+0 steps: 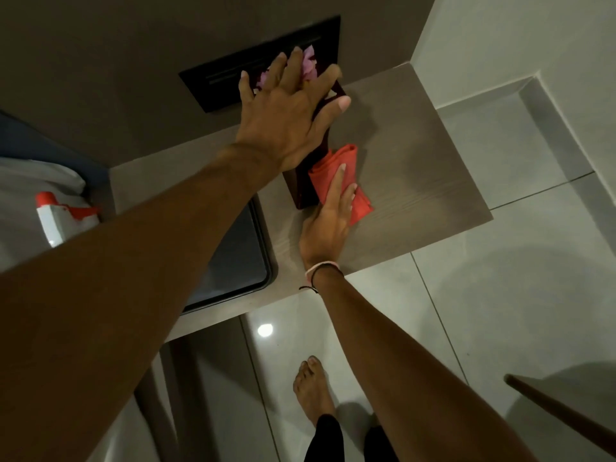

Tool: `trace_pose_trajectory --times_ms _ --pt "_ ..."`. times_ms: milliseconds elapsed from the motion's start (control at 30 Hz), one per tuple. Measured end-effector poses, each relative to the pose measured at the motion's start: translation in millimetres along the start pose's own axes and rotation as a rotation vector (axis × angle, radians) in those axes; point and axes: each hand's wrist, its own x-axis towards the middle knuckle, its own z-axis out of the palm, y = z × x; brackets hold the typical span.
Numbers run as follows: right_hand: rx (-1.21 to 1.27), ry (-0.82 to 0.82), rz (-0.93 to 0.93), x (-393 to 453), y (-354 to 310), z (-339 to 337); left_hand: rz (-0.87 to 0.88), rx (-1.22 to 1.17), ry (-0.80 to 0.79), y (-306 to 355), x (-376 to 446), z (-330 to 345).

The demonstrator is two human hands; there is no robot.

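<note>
Step in hand: wiping the dark maroon box (302, 190) and the ledge around its base, judging by the cloth pressed against its side.
Left hand (290, 111): open, with the fingers spread and straight over the top of the box. It seems to steady the box rather than grip it.
Right hand (328, 225): open, with flat fingers pressing the red cloth (347, 156) onto the tabletop (416, 168), right against the box's side.
Where the things are: the box stands on the tabletop against the wall, just in front of the black wall plate (230, 83). The cloth lies at its right flank, touching it.
Doing it well: the left palm should hold light, even pressure so the tall box does not tip. The cloth should stay folded and flat and be drawn along the box's edge in one direction, then turned to a fresh face. The spread fingers should keep off the pink petals (308, 60) so they are not crushed.
Risk: a hard sideways push could slide or topple the narrow box.
Box: tall and rectangular, with straight edges and a dark, slightly glossy skin.
Petals: pale pink-lilac and soft. Whether they are real or fabric cannot be told.
Cloth: thin woven fabric, folded in layers, matte.
Tabletop: grey-brown with fine wood-like grain, smooth.
Nearby: a white spray bottle (55, 221) with a red trigger stands well apart on the left. The tiled floor (483, 295) is glossy.
</note>
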Motion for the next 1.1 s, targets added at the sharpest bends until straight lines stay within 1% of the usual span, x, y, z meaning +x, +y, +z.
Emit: trace_pose_trajectory --times_ms 200,367,467,567,633,700,767,833,900,967,1033,1100 --pt "-0.044 0.023 0.009 -9.8 -5.7 2.8 0.006 0.011 0.002 0.2 1.1 -1.6" --pt "-0.167 -0.088 0.007 -26.6 -8.1 11.1 -0.004 -0.02 -0.011 0.6 2.0 -3.5" --pt "-0.224 -0.157 -0.039 -38.3 -8.6 11.6 0.009 -0.005 -0.006 0.1 1.1 -1.8" --pt "-0.264 -0.227 -0.157 -47.3 -3.3 4.3 0.02 0.004 -0.008 -0.6 0.8 0.9" --pt "-0.247 -0.281 -0.236 -50.9 -0.4 -2.8 0.016 0.002 -0.01 -0.8 0.7 2.1" --pt "-0.166 -0.326 -0.262 -50.7 1.8 -11.7 0.013 0.005 -0.012 -1.1 -0.4 2.8" --pt "0.031 -0.379 -0.193 -52.9 2.5 -25.2 0.018 0.005 -0.019 0.7 -2.9 4.3" --pt "0.363 -0.447 -0.023 -56.0 4.1 -43.7 0.031 0.024 -0.014 4.1 -10.2 7.8" --pt "0.623 -0.452 0.141 -55.6 13.2 -58.8 0.051 0.06 0.014 7.5 -21.1 12.3" --pt "0.769 -0.399 0.312 -51.7 27.5 -74.3 0.057 0.087 0.044 11.8 -31.0 16.4" --pt "0.857 -0.312 0.479 -45.7 38.2 -91.2 0.053 0.103 0.057 14.9 -36.3 19.0" --pt "0.854 -0.207 0.536 -40.7 46.6 -104.4 0.058 0.099 0.054 15.8 -37.1 19.6"
